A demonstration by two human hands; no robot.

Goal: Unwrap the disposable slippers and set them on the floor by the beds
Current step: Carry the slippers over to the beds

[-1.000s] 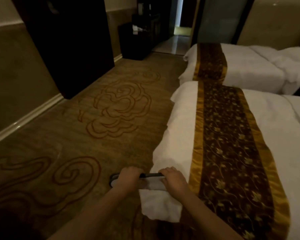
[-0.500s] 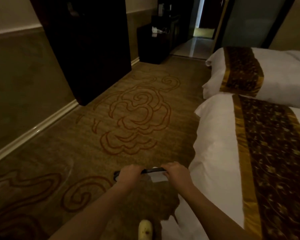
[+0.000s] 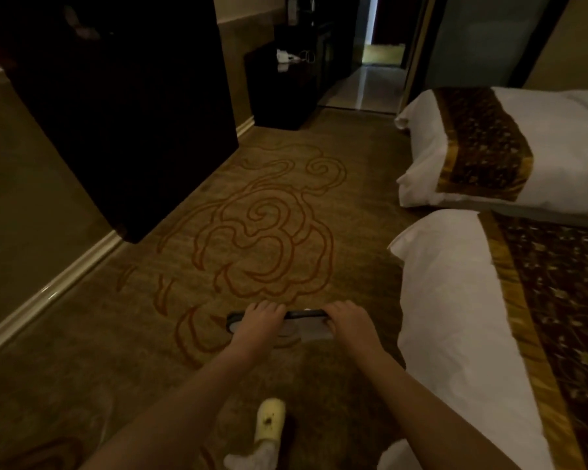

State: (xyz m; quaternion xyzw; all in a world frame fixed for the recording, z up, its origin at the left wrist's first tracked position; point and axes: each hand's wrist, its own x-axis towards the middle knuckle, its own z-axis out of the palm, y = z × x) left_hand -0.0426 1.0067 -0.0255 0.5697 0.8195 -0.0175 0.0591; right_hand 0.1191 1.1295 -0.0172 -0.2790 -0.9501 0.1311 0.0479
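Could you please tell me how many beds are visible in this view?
2. The near bed lies at the right beside the hands; the far bed sits beyond it, nearer the doorway. Both run off the right edge of the view.

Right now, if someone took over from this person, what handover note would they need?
Left hand: gripping the left end of the slipper pack.
Right hand: gripping its right end.
Pack: held flat in the air over the carpet, left of the near bed; far bed beyond.
Done: pack in hand by the beds.
Left: whether the wrapper is open cannot be told; no slippers are set on the floor yet.
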